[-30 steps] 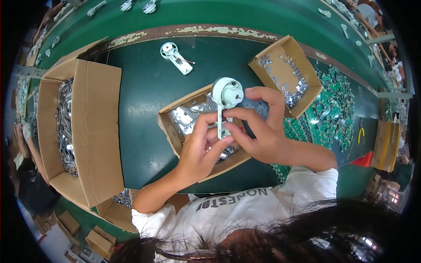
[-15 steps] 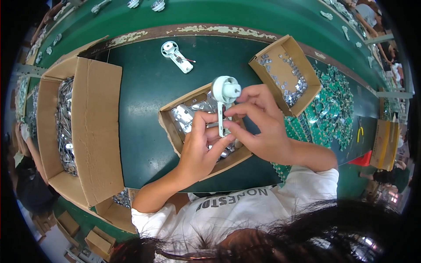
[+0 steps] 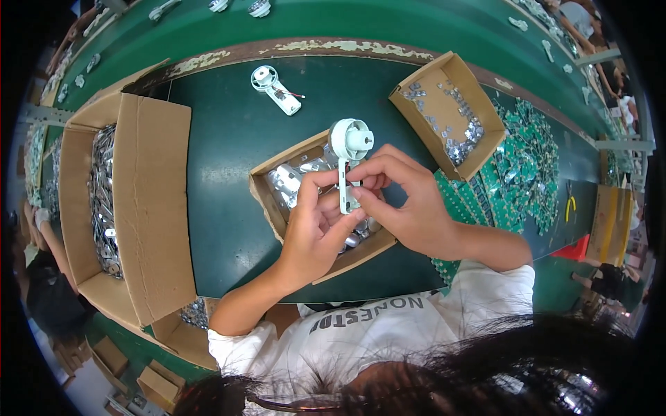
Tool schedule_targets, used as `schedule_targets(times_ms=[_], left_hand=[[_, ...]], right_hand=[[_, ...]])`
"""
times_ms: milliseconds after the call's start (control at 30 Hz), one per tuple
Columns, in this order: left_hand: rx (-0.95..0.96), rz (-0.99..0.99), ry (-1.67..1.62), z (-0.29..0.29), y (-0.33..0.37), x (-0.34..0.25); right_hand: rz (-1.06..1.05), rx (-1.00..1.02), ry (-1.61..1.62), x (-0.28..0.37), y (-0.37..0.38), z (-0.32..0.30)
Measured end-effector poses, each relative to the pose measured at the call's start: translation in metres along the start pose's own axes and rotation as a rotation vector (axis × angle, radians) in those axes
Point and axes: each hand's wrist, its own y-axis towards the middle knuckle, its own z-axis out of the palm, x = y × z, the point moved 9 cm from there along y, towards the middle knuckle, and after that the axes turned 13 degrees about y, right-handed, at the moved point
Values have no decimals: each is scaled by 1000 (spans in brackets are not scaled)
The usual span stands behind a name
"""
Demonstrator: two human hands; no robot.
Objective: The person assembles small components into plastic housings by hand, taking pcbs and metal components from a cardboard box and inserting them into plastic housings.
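A pale mint plastic fan-like housing (image 3: 351,140), with a round head and a narrow handle, stands upright between my hands. My left hand (image 3: 310,220) grips its handle from the left, thumb and fingers closed near the lower end. At the handle's right side my right hand (image 3: 404,197) pinches with thumb and fingertips; a small dark part shows there, mostly hidden. Below both hands lies an open cardboard box (image 3: 261,195) of shiny silver metal parts (image 3: 284,182). A similar pale housing (image 3: 283,93), with a thin red wire, lies on the dark green table beyond.
On the left stands a large carton (image 3: 156,208) holding many metal pieces. A smaller cardboard box (image 3: 485,149) with little silver parts sits at the right, beside a heap of green circuit boards (image 3: 527,170). Yellow-handled pliers (image 3: 570,210) lie farther right. A green conveyor belt (image 3: 347,22) runs behind.
The housing has shifted slightly left and its round head has turned a little. My right fingers have drawn in closer against the handle; my left hand keeps its grip.
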Motion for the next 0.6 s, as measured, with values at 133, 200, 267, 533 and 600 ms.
schedule_targets(times_ms=[133, 200, 267, 533, 600], left_hand=[[2, 8, -15, 1, 1, -6], [15, -50, -72, 1, 3, -3], [23, -57, -144, 1, 3, -4], [100, -151, 58, 4, 0, 3], [107, -117, 105, 5, -1, 3]], right_hand=[[-27, 20, -80, 0, 0, 3], [-170, -43, -110, 9, 1, -2], [-352, -94, -252, 26, 0, -14], [201, 79, 521, -8, 21, -9], [168, 127, 96, -1, 26, -13]])
